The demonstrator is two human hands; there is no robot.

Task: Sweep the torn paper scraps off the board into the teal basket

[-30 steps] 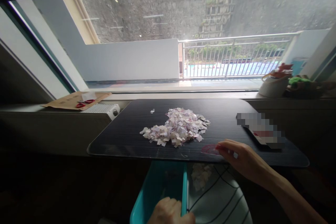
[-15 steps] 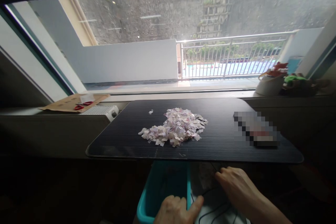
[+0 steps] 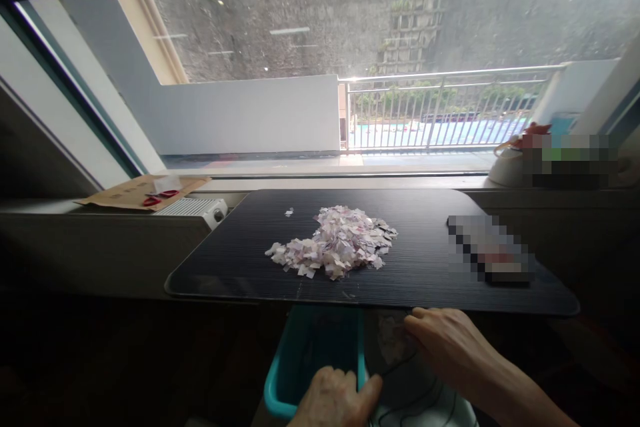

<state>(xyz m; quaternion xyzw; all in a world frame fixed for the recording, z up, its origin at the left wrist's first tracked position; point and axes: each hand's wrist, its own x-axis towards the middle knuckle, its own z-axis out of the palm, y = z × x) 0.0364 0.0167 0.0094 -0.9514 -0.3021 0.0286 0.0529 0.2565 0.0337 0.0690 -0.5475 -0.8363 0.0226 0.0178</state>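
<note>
A teal plastic bin (image 3: 273,392) stands below the front edge of the dark tabletop (image 3: 220,277). My left hand (image 3: 336,395) is closed over the bin's near right part, with the thumb outside the wall. My right hand (image 3: 447,340) is to the right of the bin, close under the table's front edge. Its fingers are curled together, and whatever they pinch is hidden. Pale scraps (image 3: 393,340) show dimly between the bin and this hand. A heap of small paper scraps (image 3: 345,240) lies on the tabletop, out of reach of both hands' current grip.
A blurred flat object (image 3: 490,250) lies on the table's right side. Left of the table, red-handled scissors (image 3: 160,198) rest on brown paper (image 3: 117,192) by a white radiator (image 3: 193,211). A white pot (image 3: 505,170) stands on the sill. Dark cords (image 3: 415,407) run below my right hand.
My right hand has moved slightly up toward the table edge. My left hand stays at the bin and has shifted only a little. The paper heap looks the same.
</note>
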